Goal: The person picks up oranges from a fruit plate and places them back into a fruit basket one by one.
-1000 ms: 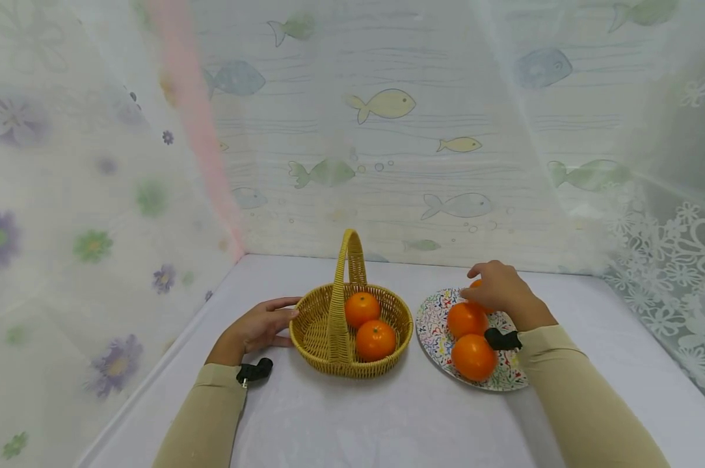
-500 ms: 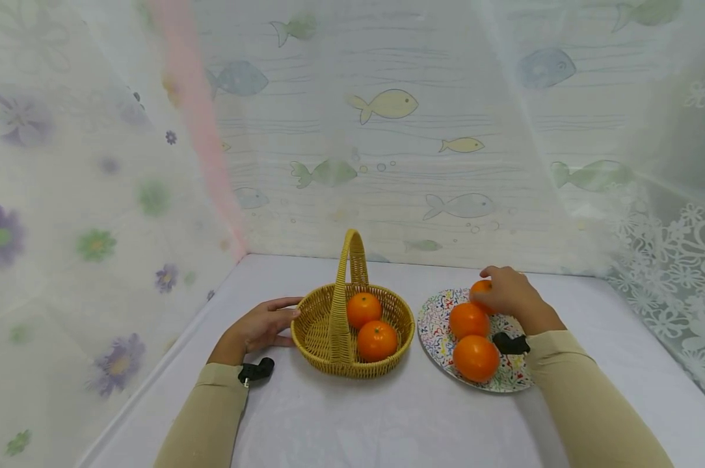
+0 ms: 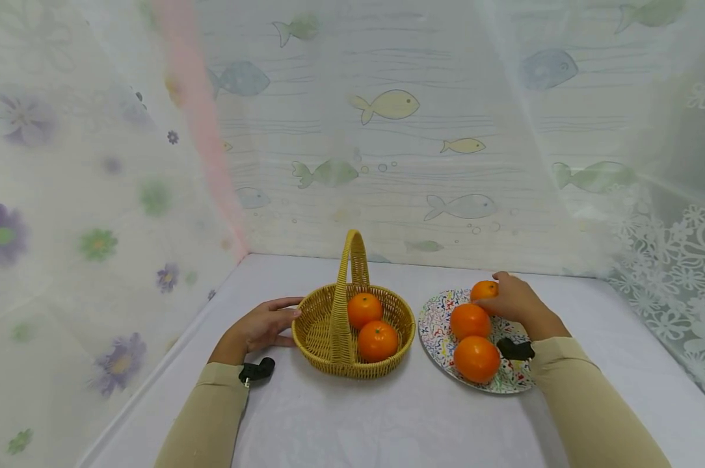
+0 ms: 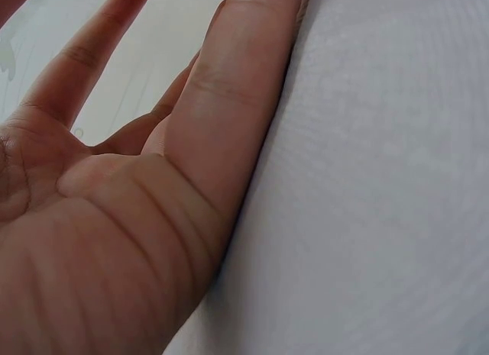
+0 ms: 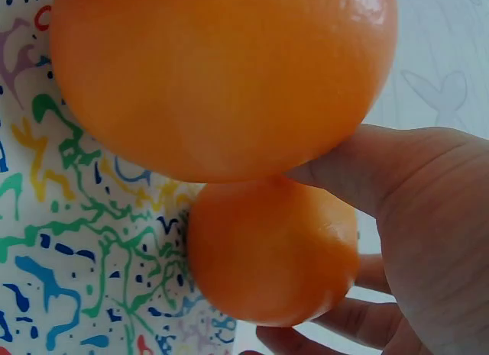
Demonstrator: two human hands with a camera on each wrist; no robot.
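Observation:
In the head view my left hand [image 3: 269, 326] touches the left side of a yellow wicker basket [image 3: 352, 370] with a tall handle. Its fingers look fairly straight in the left wrist view, and a sliver of the basket shows at the top. Inside the basket lie two oranges, a rear orange [image 3: 364, 311] and a front orange [image 3: 378, 341]. My right hand [image 3: 513, 300] holds the farthest orange [image 5: 271, 252] on the plate between thumb and fingers. A middle orange [image 3: 469, 322] and a near orange [image 3: 477, 359] sit in front of it.
The round plate [image 3: 433, 325] has a multicoloured splatter pattern and stands right of the basket on a white-covered table [image 3: 352, 422]. Behind it hangs a curtain [image 3: 387, 162] printed with fish. Floral sheets hang at both sides.
My right hand has shifted right and lower around the farthest orange, with the thumb now on its near side. My left hand and the basket stay put.

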